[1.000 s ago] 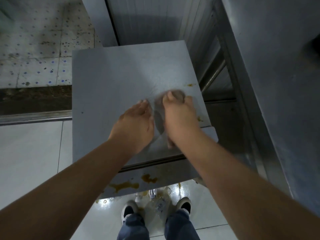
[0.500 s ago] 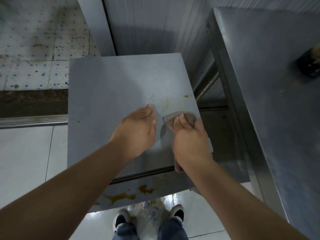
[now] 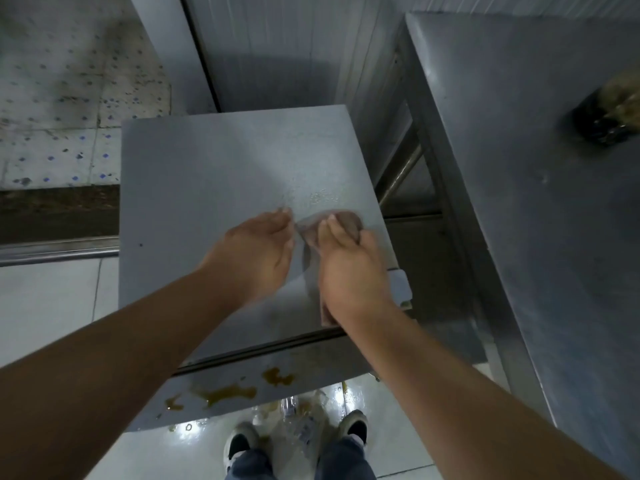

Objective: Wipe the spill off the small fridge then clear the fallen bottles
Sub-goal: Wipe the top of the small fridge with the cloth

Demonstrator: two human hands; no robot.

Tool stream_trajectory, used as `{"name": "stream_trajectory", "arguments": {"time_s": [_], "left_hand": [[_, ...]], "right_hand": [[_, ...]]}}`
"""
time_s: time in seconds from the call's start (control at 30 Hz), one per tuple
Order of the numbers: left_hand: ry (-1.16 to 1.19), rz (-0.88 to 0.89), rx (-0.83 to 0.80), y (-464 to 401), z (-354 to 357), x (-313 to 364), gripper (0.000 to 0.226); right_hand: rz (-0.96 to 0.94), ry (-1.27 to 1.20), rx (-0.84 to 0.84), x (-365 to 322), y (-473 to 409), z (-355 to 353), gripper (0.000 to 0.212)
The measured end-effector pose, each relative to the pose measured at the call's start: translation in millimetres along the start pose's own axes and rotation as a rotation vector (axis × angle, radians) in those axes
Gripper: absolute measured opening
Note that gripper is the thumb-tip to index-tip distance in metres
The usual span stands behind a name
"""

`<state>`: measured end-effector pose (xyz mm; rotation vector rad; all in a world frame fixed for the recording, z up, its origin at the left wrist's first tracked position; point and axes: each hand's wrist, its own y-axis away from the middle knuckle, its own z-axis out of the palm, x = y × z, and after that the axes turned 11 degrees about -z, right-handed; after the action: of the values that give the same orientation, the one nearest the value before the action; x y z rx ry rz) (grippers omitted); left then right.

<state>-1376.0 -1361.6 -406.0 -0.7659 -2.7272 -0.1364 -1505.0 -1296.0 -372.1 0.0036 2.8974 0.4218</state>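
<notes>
- The small fridge [image 3: 214, 188] stands in the middle of the view, its flat grey top facing up, with a steel worktop [image 3: 540, 202] just beside it on the right
- The right hand [image 3: 349, 268] lies palm-down on the right part of the fridge top, near the right edge, pressing a brown cloth [image 3: 343, 223] flat against the surface; its grip is fingers held together and fairly straight over the cloth, so it presses rather than clutches
- The cloth shows ahead of the fingertips and again below the wrist (the hand hides the middle of it)
- The left hand [image 3: 259, 251] hovers or rests just beside the right one, fingers loosely bent and together, holding nothing; whether it touches the fridge top I cannot tell
- A faint wet, speckled patch [image 3: 318, 197] sits on the fridge top just beyond the cloth
- Brown spill [image 3: 228, 393] marks the lower front ledge of the fridge in several blotches, apart from both hands
- On the glossy floor [image 3: 52, 306], between the person's two shoes [image 3: 239, 445], lies a clear plastic bottle [image 3: 294, 420] in a wet patch; how many bottles lie there is hard to make out
- A dark, blurred object [image 3: 606, 119] sits on the worktop at the far right
</notes>
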Motion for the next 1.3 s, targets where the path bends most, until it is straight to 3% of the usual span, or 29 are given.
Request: {"name": "stream_trajectory", "arguments": {"time_s": [0.17, 0.23, 0.3, 0.4, 0.5, 0.63, 0.83, 1.03, 1.17, 1.3], "left_hand": [[-0.025, 0.019, 0.119, 22, -11, -17, 0.046], [-0.036, -0.003, 0.132, 28, -12, -23, 0.047], [-0.011, -0.080, 0.089, 33, -8, -29, 0.050], [0.001, -0.123, 0.083, 37, 0, -29, 0.052], [-0.025, -0.099, 0.142, 40, 3, -24, 0.047], [-0.047, -0.070, 0.141, 45, 2, -23, 0.046], [-0.036, -0.093, 0.106, 45, -2, -21, 0.049], [-0.022, -0.191, 0.066, 50, -10, -36, 0.053], [-0.022, -0.261, 0.034, 54, -19, -47, 0.062], [0.008, -0.315, 0.058, 65, -26, -55, 0.063]], "right_hand": [[0.345, -0.036, 0.184, 23, -26, -5, 0.049], [0.326, -0.040, 0.161, 9, -33, -2, 0.060], [0.184, -0.002, 0.115, -6, -24, 2, 0.074], [0.053, 0.047, 0.016, -13, 7, 8, 0.080], [0.175, 0.071, -0.014, 3, 24, 6, 0.076], [0.312, -0.004, 0.066, -5, 8, 6, 0.063], [0.217, 0.069, 0.022, -3, 29, 12, 0.075], [0.303, 0.045, 0.080, -3, 5, 11, 0.066], [0.157, 0.036, 0.103, -21, -41, 2, 0.086], [-0.282, -0.034, 0.085, -58, -23, 40, 0.058]]}}
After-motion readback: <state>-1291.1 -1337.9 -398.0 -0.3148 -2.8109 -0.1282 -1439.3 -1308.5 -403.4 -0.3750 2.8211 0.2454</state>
